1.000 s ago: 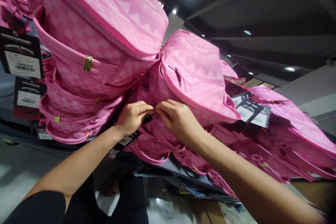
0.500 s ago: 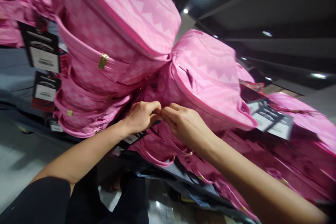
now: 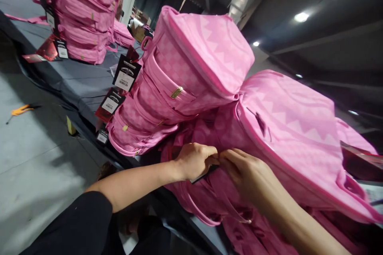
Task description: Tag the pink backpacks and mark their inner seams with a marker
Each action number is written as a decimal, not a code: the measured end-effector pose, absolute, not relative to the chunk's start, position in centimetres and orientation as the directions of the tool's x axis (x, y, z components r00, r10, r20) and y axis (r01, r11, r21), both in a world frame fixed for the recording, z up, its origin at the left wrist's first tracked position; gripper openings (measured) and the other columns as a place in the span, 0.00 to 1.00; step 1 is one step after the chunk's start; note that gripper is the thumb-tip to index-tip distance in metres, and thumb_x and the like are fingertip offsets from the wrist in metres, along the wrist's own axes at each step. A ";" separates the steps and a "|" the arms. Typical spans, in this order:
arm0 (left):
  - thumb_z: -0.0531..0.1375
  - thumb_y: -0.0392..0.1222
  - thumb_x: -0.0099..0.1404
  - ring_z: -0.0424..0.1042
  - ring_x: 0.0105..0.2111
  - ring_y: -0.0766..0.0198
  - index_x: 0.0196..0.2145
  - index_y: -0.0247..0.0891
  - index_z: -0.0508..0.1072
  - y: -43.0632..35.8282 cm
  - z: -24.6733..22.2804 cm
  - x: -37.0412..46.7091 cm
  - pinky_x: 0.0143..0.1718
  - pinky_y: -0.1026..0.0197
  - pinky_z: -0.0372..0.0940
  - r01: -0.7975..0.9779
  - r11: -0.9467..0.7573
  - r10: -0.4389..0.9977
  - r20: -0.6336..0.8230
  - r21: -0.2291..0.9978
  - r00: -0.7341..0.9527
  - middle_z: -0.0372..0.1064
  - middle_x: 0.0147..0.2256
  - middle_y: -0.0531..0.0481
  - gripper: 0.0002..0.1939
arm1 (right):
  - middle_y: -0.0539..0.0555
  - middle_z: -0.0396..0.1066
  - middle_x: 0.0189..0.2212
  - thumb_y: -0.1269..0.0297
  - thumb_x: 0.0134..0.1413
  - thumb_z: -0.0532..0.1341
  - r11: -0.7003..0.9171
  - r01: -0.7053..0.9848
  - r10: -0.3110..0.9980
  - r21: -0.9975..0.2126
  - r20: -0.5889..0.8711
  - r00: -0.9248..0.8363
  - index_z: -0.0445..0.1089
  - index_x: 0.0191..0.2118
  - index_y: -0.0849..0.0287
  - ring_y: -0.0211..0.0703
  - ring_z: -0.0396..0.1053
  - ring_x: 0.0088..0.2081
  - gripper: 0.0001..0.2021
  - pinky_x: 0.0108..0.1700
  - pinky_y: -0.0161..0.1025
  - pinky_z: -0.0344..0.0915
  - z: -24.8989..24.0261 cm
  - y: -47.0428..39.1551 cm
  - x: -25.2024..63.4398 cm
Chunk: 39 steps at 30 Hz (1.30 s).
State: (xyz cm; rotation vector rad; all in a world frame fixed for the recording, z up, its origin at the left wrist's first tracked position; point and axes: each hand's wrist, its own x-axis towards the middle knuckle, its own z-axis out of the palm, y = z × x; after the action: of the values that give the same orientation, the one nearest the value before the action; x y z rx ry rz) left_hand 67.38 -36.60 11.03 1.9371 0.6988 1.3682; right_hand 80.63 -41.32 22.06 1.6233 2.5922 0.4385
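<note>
My left hand [image 3: 197,161] is closed in a pinch on a black hang tag [image 3: 206,173], whose lower edge shows beneath the fingers. Fingertip to fingertip with it, my right hand [image 3: 249,171] is also pinching, but what it grips is hidden. Both hands are in front of a pink checkered backpack [image 3: 287,115] with a pale zigzag pattern, lying on top of a pile. Left of it, a stack of similar backpacks [image 3: 167,71] leans against this pile. More black hang tags [image 3: 127,73] with white barcode labels dangle from the stack's left side.
A dark-covered table [image 3: 72,83] carries the bags. Farther back stands another stack of pink backpacks [image 3: 85,16]. An orange-handled tool [image 3: 22,109] lies on the grey floor [image 3: 36,159]. A person is partly visible behind the far stack.
The view has swung left, bringing the far stack and floor into sight. Both hands stay pinched together at the same backpack; the tag's edge now shows under my left fingers.
</note>
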 end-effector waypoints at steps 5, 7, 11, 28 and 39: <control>0.58 0.43 0.65 0.74 0.31 0.65 0.37 0.39 0.73 -36.9 11.1 66.9 0.29 0.66 0.58 -0.021 -0.623 0.734 0.594 0.782 0.330 0.76 0.31 0.53 0.06 | 0.54 0.70 0.29 0.69 0.62 0.52 0.370 0.907 0.910 0.201 0.120 -0.397 0.68 0.31 0.60 0.42 0.68 0.31 0.10 0.34 0.37 0.59 22.2 -41.8 79.9; 0.56 0.43 0.67 0.73 0.29 0.66 0.35 0.40 0.73 -36.9 11.0 66.8 0.28 0.67 0.58 -0.043 -0.606 0.730 0.578 0.794 0.365 0.75 0.29 0.53 0.08 | 0.54 0.70 0.30 0.71 0.61 0.52 0.353 0.921 0.918 0.164 0.131 -0.375 0.68 0.33 0.60 0.42 0.68 0.33 0.09 0.36 0.36 0.60 22.2 -41.9 79.6; 0.59 0.44 0.64 0.72 0.29 0.66 0.33 0.39 0.72 -36.8 11.2 66.7 0.29 0.68 0.59 0.011 -0.589 0.772 0.558 0.808 0.304 0.74 0.28 0.53 0.07 | 0.54 0.71 0.31 0.74 0.61 0.55 0.333 0.940 0.918 0.075 0.202 -0.341 0.68 0.34 0.62 0.40 0.69 0.35 0.06 0.38 0.35 0.60 22.2 -42.2 79.4; 0.63 0.53 0.56 0.74 0.29 0.63 0.35 0.37 0.73 -37.3 12.9 66.6 0.29 0.66 0.67 0.103 -0.562 0.801 0.509 0.821 0.315 0.76 0.31 0.50 0.16 | 0.49 0.70 0.34 0.68 0.62 0.55 0.430 0.896 0.853 -0.109 0.373 -0.364 0.62 0.41 0.57 0.38 0.66 0.33 0.03 0.31 0.33 0.52 21.8 -43.1 81.2; 0.59 0.48 0.58 0.74 0.32 0.65 0.37 0.43 0.76 -38.0 15.1 66.2 0.32 0.69 0.67 0.234 -0.552 0.806 0.440 0.801 0.395 0.77 0.32 0.58 0.11 | 0.51 0.70 0.36 0.66 0.61 0.54 0.492 0.845 0.820 -0.209 0.437 -0.369 0.61 0.42 0.56 0.41 0.67 0.34 0.04 0.33 0.34 0.55 21.9 -43.3 82.1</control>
State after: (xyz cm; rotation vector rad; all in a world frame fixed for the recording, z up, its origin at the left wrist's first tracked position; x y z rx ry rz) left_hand 66.23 -38.04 15.05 2.0053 0.8865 1.1330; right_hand 82.12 -43.35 21.87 1.8943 3.1122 0.0941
